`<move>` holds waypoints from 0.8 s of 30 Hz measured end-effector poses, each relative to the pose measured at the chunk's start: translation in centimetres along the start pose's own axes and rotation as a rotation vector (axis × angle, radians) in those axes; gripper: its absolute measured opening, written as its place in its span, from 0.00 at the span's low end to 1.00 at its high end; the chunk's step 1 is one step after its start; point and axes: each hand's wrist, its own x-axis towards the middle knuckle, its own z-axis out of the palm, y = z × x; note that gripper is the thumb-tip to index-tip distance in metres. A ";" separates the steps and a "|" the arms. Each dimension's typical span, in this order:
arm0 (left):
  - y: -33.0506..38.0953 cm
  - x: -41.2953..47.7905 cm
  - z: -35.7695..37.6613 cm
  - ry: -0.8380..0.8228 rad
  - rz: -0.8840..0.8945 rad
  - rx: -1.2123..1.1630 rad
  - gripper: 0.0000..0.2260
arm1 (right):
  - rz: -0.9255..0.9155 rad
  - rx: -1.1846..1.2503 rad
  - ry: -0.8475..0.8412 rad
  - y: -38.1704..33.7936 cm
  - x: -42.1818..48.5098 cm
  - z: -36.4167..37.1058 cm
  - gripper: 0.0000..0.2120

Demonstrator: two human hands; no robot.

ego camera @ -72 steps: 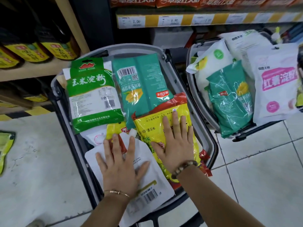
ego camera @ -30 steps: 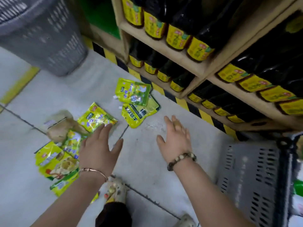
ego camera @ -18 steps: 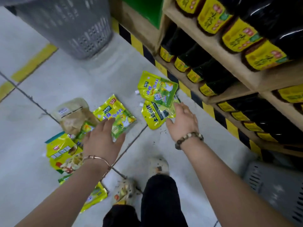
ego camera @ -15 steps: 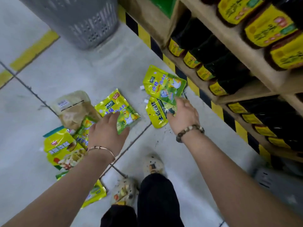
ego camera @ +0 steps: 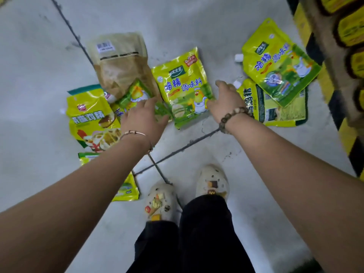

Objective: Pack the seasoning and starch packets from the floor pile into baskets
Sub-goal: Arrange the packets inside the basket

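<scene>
As both hands reach down with fingers apart, gripping nothing, the left hand (ego camera: 143,117) rests on a small green packet (ego camera: 134,94) and the right hand (ego camera: 226,101) touches the right edge of the yellow seasoning packet (ego camera: 183,85), which lies flat on the floor (ego camera: 197,26) between a brown pouch (ego camera: 120,64) and a spouted packet (ego camera: 275,60).

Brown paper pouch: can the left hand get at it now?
Probably yes: the left hand is just short of the brown pouch, whose upper half lies bare; only a small green packet overlaps its lower end.
</scene>
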 end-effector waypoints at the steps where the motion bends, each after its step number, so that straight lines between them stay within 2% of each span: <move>1: -0.6 0.1 0.2 0.008 -0.009 -0.013 0.26 | -0.005 -0.012 0.003 -0.4 0.4 0.4 0.25; 5: -2.6 0.4 0.6 0.033 -0.044 -0.064 0.25 | 0.046 0.009 -0.003 -2.2 2.1 1.9 0.25; 11: -4.2 0.0 2.1 0.051 -0.086 -0.146 0.25 | 0.248 0.162 -0.060 -3.2 4.4 3.6 0.31; 15: -4.7 -0.1 2.9 0.081 -0.060 -0.173 0.25 | 0.352 0.253 0.090 -3.4 5.7 4.1 0.32; 17: -4.8 0.1 3.2 0.094 -0.064 -0.187 0.24 | 0.390 0.308 0.099 -3.5 6.1 4.2 0.35; 21: -4.6 0.3 3.4 0.112 -0.075 -0.209 0.24 | 0.400 0.243 0.055 -3.7 6.6 3.7 0.26; 24: -4.4 0.2 3.3 0.118 -0.069 -0.235 0.23 | 0.273 0.273 0.088 -3.8 6.2 3.5 0.18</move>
